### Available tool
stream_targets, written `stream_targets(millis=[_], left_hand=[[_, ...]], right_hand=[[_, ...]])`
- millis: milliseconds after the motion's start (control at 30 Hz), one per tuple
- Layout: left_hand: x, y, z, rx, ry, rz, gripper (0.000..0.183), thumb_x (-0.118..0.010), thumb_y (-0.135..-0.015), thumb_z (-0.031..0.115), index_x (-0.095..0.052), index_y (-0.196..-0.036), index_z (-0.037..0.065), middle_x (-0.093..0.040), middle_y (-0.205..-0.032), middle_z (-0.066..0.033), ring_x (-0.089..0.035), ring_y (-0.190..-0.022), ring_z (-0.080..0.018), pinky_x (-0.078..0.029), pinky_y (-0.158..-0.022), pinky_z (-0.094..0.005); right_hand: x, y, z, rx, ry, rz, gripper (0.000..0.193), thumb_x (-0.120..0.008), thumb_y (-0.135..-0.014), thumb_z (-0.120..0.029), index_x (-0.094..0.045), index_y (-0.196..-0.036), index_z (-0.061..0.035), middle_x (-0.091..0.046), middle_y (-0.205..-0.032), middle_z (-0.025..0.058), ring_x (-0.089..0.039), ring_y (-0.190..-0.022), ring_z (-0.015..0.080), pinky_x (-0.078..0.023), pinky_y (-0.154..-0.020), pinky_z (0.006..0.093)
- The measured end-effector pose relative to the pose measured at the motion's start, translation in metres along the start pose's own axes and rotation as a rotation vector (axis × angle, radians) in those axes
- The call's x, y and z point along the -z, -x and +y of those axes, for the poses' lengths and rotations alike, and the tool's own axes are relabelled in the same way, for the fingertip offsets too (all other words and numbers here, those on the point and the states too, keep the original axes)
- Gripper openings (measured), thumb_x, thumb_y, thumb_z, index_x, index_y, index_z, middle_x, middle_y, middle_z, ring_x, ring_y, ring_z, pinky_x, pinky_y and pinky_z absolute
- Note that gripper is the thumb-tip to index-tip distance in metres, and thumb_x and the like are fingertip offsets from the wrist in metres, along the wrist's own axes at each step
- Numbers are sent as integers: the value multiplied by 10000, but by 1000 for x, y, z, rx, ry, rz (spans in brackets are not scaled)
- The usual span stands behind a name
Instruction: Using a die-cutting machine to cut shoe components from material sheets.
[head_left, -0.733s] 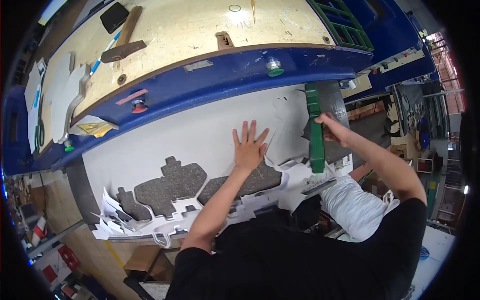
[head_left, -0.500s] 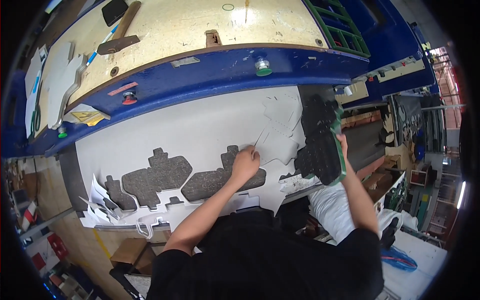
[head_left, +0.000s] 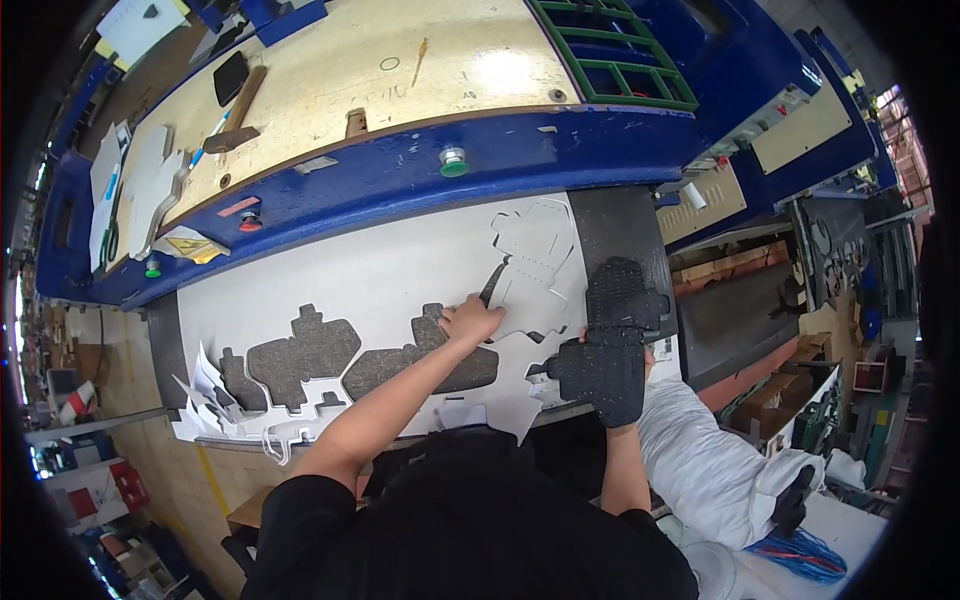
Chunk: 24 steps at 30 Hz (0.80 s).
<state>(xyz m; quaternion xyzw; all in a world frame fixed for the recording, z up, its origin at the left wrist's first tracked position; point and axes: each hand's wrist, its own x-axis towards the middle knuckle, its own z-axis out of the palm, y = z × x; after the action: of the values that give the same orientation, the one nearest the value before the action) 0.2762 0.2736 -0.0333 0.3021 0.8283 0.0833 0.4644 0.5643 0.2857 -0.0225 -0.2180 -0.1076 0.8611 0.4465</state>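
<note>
My left hand [head_left: 475,322] is closed on a white sheet [head_left: 390,270], at a narrow strip between a dark cut-out and a freshly cut outline. A dark gap runs up from the fingers along the cut piece [head_left: 530,285], which has slits and dotted lines. My right hand [head_left: 648,362], mostly hidden beneath, holds a cutting die [head_left: 610,350] with its black foam face up. The die is raised over the right end of the sheet. Left of my left hand, shaped cut-outs [head_left: 305,355] show a dark speckled surface below.
Beyond the sheet is a blue press beam [head_left: 390,170] with a green button [head_left: 454,162] and a red button [head_left: 250,220]. A hammer [head_left: 238,115] lies on its wooden top beside a green rack [head_left: 620,60]. A white wrapped roll [head_left: 690,450] sits at near right.
My right hand has brought the cutting die nearer and turned its foam face up. My left hand has shifted slightly left, and a dark gap has opened beside the cut piece.
</note>
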Motion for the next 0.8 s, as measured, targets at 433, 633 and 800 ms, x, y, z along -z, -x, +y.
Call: stream_targets(millis=[433, 633, 800], left_hand=[[8, -64, 0, -242, 161, -204, 588, -823, -683, 379, -667, -1073, -33, -695, -1038, -176, -672, -870, -265, -493, -829, -408], [51, -48, 37, -282, 182, -322, 345, -753, -808, 255, -662, -960, -42, -631, -749, -75, -535, -568, -162, -428, -526, -356], [66, -43, 6, -183, 419, -450, 201, -687, -890, 204, -631, -987, 36, -570, -812, 6, -497, -704, -106, -419, -594, -287]], right_hand=[[-44, -11, -32, -44, 26, 167, 730, -434, -849, -539, -531, -1241, 69, -618, -1108, 255, -611, -994, 399, -484, -915, 491], [-75, -10, -79, -248, 71, 256, 568, -513, -823, -453, -618, -1080, 43, -661, -996, 212, -651, -897, 348, -523, -851, 440], [-30, -21, -57, -258, 327, 468, 386, -566, -796, -377, -636, -954, -32, -672, -833, 103, -655, -704, 238, -546, -661, 357]])
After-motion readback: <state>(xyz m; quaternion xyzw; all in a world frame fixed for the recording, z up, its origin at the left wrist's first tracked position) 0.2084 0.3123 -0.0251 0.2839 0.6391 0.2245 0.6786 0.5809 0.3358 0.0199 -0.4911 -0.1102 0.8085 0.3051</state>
